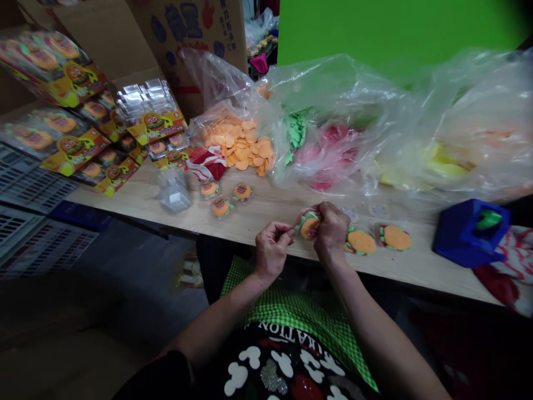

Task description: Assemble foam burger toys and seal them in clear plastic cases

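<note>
The right hand (332, 230) is clamped on a round toy burger (310, 226), an orange bun with green and red layers, held tilted above the near edge of the pale wood-grain surface (266, 208). The left hand (270, 250) is at this held burger's left rim, thumb and forefinger drawn together; whether they pinch the rim itself, I cannot tell.

Just to the right of the held burger lie two flat orange-topped burgers with green edging, one nearer (361, 242) and one farther along (395, 237). Well to its right stands a blocky dark blue plastic dispenser (464, 233) with a bright green part in its opening.

To the left of the held burger sit three small orange burgers (220, 207) in clear cases, and farther left a stack of clear plastic shells (174, 191). Behind it, toward the left, spreads a heap of flat orange discs (237, 139) in a clear bag. Directly beyond it is a translucent bag of pink pieces (333, 147), with mint-green pieces (295, 130) just beside them. Far to its left are yellow cartoon-printed display boxes (162, 125).
</note>
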`<action>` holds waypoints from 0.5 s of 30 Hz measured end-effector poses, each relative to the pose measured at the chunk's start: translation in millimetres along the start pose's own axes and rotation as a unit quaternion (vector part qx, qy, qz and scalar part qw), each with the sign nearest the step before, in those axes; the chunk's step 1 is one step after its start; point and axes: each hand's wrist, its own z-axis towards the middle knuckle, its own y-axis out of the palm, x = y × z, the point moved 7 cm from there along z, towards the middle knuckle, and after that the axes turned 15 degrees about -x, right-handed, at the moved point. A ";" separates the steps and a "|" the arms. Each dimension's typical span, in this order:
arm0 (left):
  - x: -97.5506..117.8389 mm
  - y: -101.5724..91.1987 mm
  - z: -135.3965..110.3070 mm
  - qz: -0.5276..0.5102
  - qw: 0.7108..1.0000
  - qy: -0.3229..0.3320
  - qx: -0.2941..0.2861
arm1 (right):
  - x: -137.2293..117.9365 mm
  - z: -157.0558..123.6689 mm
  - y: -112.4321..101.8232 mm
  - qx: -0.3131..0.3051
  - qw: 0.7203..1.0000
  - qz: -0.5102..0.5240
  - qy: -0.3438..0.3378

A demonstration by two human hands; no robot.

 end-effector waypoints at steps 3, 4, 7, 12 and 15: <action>5.0 0.2 5.4 0.009 1.000 0.003 -0.027 | -0.7 1.5 -2.0 0.005 1.000 0.011 -0.002; 6.4 0.8 7.0 0.016 0.999 0.003 -0.043 | -0.4 3.0 -3.4 0.004 1.000 0.016 -0.001; 10.4 2.7 11.2 0.056 0.995 0.002 -0.085 | -0.4 6.8 -5.9 -0.009 1.000 -0.005 -0.004; 13.6 18.2 17.2 0.044 0.984 -0.018 -0.170 | -11.2 -6.5 6.4 -0.083 0.987 -0.140 0.006; 13.2 33.0 19.7 0.023 0.975 -0.038 -0.216 | -22.5 -12.0 1.0 -0.145 0.974 -0.173 0.000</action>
